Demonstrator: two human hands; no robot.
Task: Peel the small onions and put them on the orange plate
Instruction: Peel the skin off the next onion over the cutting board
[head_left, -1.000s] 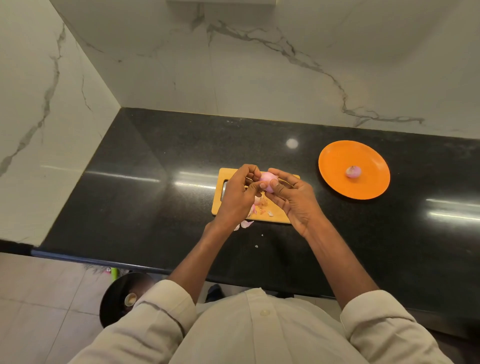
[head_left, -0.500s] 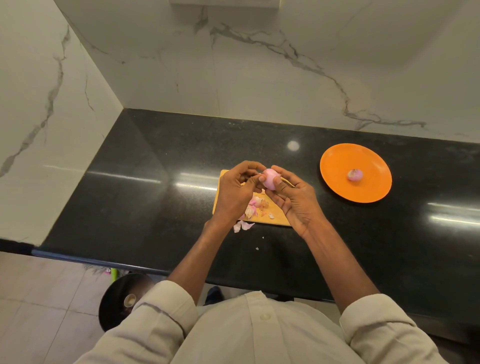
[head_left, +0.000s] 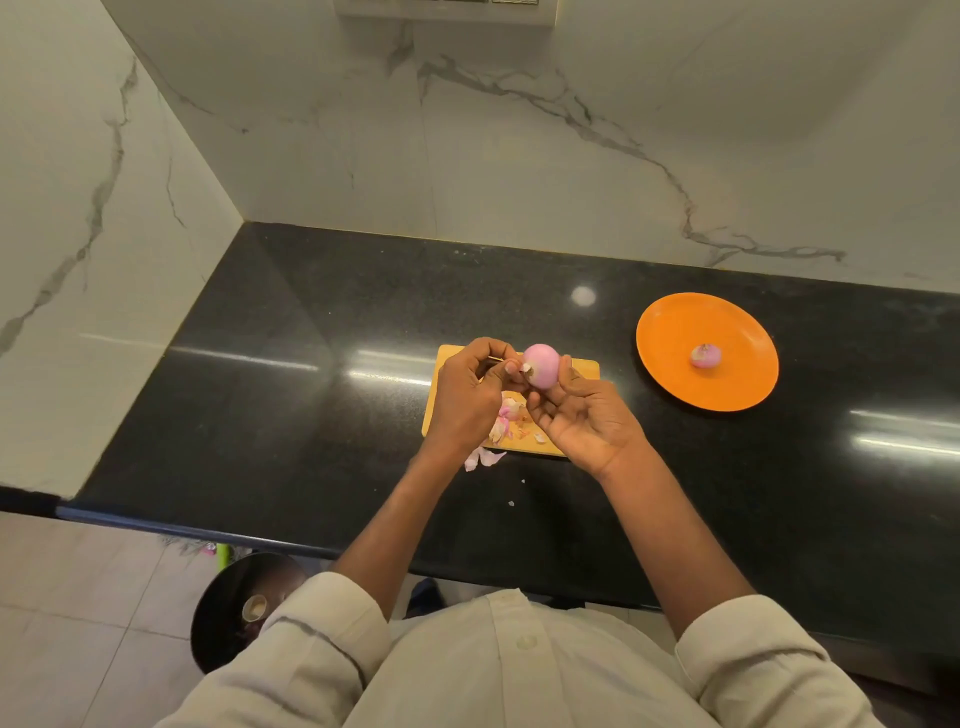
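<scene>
Currently a pink onion (head_left: 541, 365) is held above the wooden cutting board (head_left: 584, 370), gripped by the fingertips of the right hand (head_left: 584, 418). A bit of skin at the onion's 9 o'clock end is pinched by the left hand (head_left: 470, 397). Peel scraps (head_left: 511, 415) are seen on the board, and more (head_left: 483, 458) on the black counter (head_left: 311, 395) at the board's 6 o'clock edge. One peeled onion (head_left: 705, 355) is seated on the orange plate (head_left: 670, 332), at 3 o'clock from the board.
</scene>
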